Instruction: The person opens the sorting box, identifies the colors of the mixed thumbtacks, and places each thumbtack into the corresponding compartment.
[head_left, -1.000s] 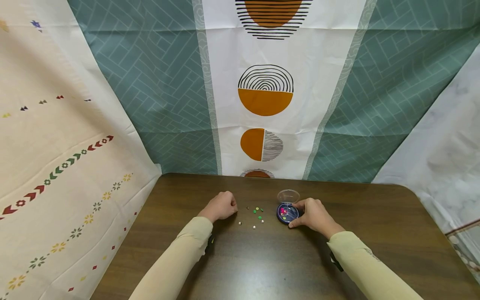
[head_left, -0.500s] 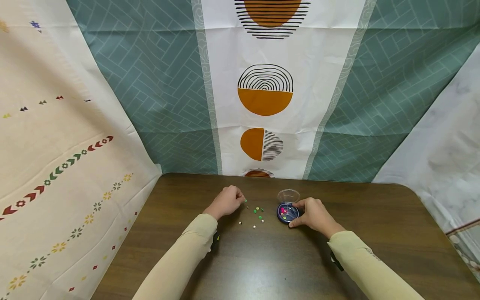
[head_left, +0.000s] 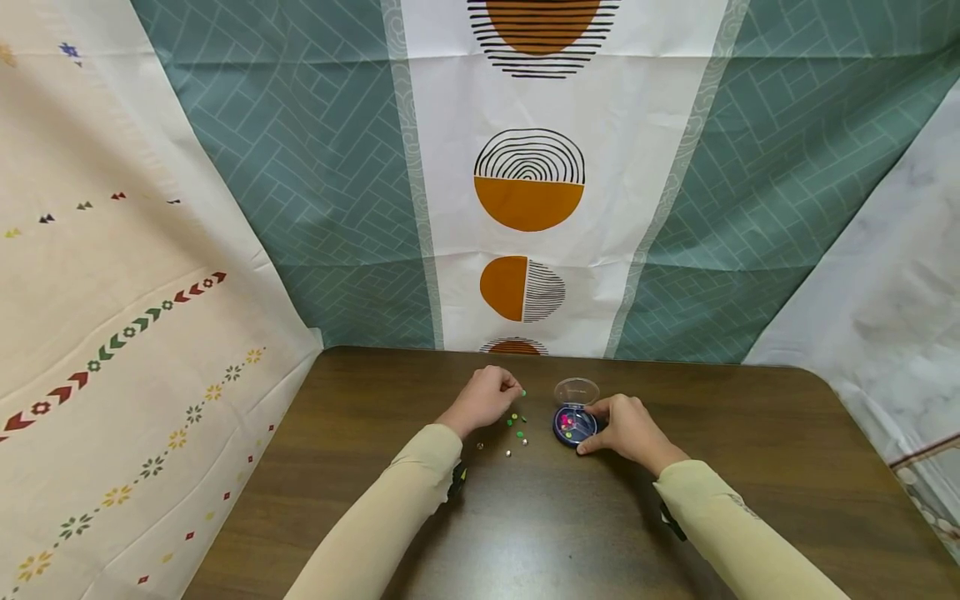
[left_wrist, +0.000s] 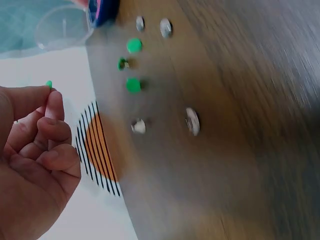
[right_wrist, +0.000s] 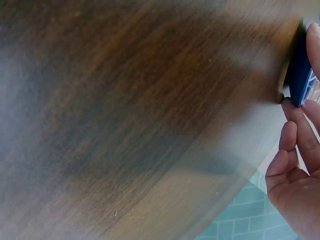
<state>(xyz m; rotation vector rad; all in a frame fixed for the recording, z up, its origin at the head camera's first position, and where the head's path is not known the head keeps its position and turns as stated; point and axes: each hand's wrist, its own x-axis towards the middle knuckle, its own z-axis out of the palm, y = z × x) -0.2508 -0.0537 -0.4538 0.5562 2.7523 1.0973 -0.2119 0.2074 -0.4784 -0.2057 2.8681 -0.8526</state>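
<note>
In the head view my left hand (head_left: 483,398) is over the table's far middle, pinching a small green thumbtack (left_wrist: 49,84) between thumb and index finger; the other fingers are loosely curled. Below it lie several loose tacks: green ones (left_wrist: 134,85) with flat heads and silver ones (left_wrist: 193,121). To their right sits a round blue case (head_left: 586,428) with dividers inside and some pink and yellow pieces in it. Its clear lid (head_left: 577,390) stands raised at the back. My right hand (head_left: 630,429) grips the case's right side with thumb and fingers.
The brown wooden table (head_left: 315,500) reaches back to a patterned curtain (head_left: 360,208). A cream cloth (head_left: 135,375) hangs along the left side. A tiny dark speck (head_left: 570,557) lies near the table's front.
My left hand has come up from the table and moved right toward the case, with the green thumbtack now showing at its fingertips. The right hand and case have stayed put.
</note>
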